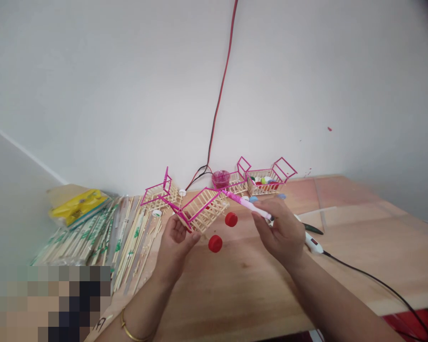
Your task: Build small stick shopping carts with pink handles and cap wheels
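My left hand (176, 244) grips a small stick-built cart (205, 211), tilted above the table, with red bottle caps (215, 243) as wheels. Its upper edges are magenta and its slats bare wood. In my right hand (280, 232) is a paintbrush (248, 203) with a pink and white handle; its tip is at the cart's far upper corner, and I cannot tell if it touches. Behind stands a clear cup of magenta paint (221, 178). A similar cart (160, 195) sits to the left. Another cart holding coloured caps (267, 183) sits right, beside one more.
Bundled wooden sticks (128, 242) and a yellow packet (80, 206) lie on the left. A white corded tool (313, 243) lies by my right wrist, its black cable running right. A red-black wire (221, 90) hangs down the wall. A pixelated patch hides the lower left.
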Tool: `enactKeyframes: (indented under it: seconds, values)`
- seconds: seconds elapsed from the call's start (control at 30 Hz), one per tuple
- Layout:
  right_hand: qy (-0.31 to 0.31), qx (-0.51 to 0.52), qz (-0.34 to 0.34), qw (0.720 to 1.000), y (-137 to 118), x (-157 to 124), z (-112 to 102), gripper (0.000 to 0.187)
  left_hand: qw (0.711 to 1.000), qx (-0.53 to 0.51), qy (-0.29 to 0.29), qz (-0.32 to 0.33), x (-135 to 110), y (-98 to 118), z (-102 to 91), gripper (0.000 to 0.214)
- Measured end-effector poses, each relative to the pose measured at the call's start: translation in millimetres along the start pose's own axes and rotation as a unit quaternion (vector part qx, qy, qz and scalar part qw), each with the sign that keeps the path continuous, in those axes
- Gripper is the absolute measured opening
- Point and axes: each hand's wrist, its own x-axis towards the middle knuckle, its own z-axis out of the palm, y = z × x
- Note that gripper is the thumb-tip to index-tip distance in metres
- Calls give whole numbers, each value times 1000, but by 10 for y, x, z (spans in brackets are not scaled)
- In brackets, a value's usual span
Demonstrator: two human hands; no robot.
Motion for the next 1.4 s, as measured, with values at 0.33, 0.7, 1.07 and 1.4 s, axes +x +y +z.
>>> enactKeyframes:
  seconds: [0.33,0.7,1.07,1.4]
  values:
    - [1,5,-1,1000,0,9,-11,33,1000,25,-2,10,-8,16,-4,51]
    - [2,7,-3,1000,-11,11,-22,34,999,32,7,2,-18,-29,-45,57]
    - [57,-27,51,997,40,-29,-46,24,979,180,35,86,-44,27,-40,68]
    - [61,-15,79,995,66,-11,-83,15,925,347,22,150,-91,119,-42,75]
